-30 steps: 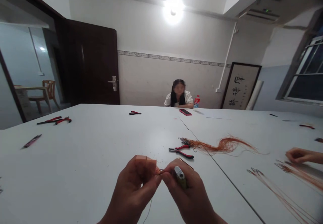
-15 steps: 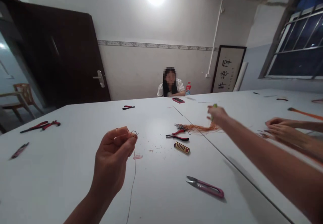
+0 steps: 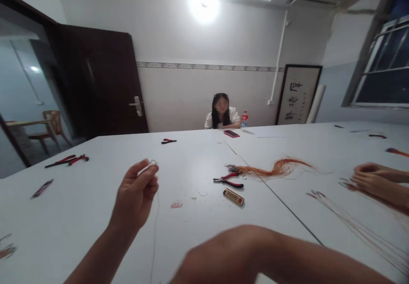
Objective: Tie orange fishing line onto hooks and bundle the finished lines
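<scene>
My left hand (image 3: pixel 136 194) is raised over the white table (image 3: pixel 96 190), pinching a thin wire (image 3: pixel 147 167) with a small loop at its tip. A fine thread (image 3: pixel 155 241) hangs from it toward the tabletop. Along the bottom edge, my right hand (image 3: pixel 230 254) appears only as a blurred wrist and forearm, its fingers out of view. Nearest to it lie red-handled pliers (image 3: pixel 228 180), a gold-and-red box (image 3: pixel 233 196) and a bundle of orange wires (image 3: pixel 275 169).
A co-worker's hands (image 3: pixel 377 181) rest at the right beside long orange strands (image 3: pixel 354 228). Several red-handled pliers (image 3: pixel 67 161) and a pink-handled tool (image 3: pixel 42 188) lie left. A seated person (image 3: pixel 222 115) faces me from the far end, near a phone (image 3: pixel 231 133).
My right arm has swung back from its reach over the orange wires and now crosses the bottom of the view. My left hand has moved little, and the view has tilted.
</scene>
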A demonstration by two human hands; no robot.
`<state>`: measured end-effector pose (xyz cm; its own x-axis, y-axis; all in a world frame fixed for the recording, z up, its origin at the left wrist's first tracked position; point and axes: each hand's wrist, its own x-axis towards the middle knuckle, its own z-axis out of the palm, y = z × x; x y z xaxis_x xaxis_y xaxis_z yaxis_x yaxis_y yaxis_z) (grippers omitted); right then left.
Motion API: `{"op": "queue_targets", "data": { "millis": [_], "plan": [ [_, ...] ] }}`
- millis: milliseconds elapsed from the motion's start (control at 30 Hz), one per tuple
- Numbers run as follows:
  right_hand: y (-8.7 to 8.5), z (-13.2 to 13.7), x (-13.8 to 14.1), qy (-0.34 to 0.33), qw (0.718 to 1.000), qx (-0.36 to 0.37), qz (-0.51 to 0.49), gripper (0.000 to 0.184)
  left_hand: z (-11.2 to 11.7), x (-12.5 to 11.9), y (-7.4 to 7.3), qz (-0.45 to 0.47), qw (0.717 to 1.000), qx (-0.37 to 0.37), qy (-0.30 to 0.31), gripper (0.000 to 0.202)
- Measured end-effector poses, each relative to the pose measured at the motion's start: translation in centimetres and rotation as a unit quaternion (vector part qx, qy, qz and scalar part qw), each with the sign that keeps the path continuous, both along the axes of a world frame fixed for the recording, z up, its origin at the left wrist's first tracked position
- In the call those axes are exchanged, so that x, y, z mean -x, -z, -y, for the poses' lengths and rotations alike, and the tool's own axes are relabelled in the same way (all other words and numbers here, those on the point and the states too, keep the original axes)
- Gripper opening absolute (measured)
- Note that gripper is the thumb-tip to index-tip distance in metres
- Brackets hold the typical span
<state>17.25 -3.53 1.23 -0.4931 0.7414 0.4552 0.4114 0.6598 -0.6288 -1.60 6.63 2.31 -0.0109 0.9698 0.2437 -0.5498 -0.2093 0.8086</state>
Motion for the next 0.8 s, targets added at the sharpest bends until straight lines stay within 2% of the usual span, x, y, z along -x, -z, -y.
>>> {"op": "queue_targets", "data": {
  "millis": [67,100,133,200,300,367,400,433,533,633,733,800],
  "plan": [
    [0.2,1.3,0.3,-0.093,0.992,0.061,0.066,0.020,0.7,-0.4,0.3,-0.005,1.000,0.001,0.003,0.023],
    [0.3,1.7,-0.2,-0.096,0.986,0.096,0.099,0.027,1.2,-0.7,0.5,-0.010,1.000,0.002,0.005,0.024],
    [0.4,1.9,-1.1,-0.067,0.982,0.123,0.129,0.034,1.6,-0.9,0.7,-0.016,1.000,0.004,0.008,0.024],
    [0.4,1.3,-3.5,0.075,0.981,0.106,0.146,0.036,2.5,-1.5,1.1,-0.029,0.999,0.009,0.019,0.024],
    [-0.2,-0.9,-6.3,0.289,0.954,-0.033,0.068,0.028,3.7,-2.1,1.6,-0.051,0.998,0.016,0.041,0.021],
    [-0.9,-1.9,-6.5,0.372,0.922,-0.107,0.009,0.030,4.2,-2.4,2.0,-0.067,0.996,0.022,0.054,0.019],
    [-1.1,-2.2,-6.0,0.385,0.915,-0.119,-0.020,0.031,4.4,-2.4,2.2,-0.077,0.995,0.026,0.059,0.018],
    [-1.3,-2.2,-5.2,0.379,0.917,-0.109,-0.052,0.031,4.6,-2.5,2.3,-0.088,0.994,0.029,0.063,0.018],
    [-1.0,-1.5,-2.1,0.303,0.943,-0.020,-0.136,0.025,4.9,-2.6,2.8,-0.117,0.990,0.024,0.077,0.018],
    [-0.1,-0.9,0.1,0.249,0.958,0.040,-0.139,0.022,5.1,-2.8,3.1,-0.131,0.987,0.004,0.094,0.017],
    [0.6,-0.9,0.9,0.198,0.968,0.057,-0.141,0.022,5.1,-3.0,3.5,-0.137,0.985,-0.005,0.109,0.017],
    [0.9,-1.1,1.1,0.170,0.973,0.032,-0.153,0.015,5.1,-3.1,3.6,-0.136,0.984,-0.006,0.115,0.018]
  ]
}}
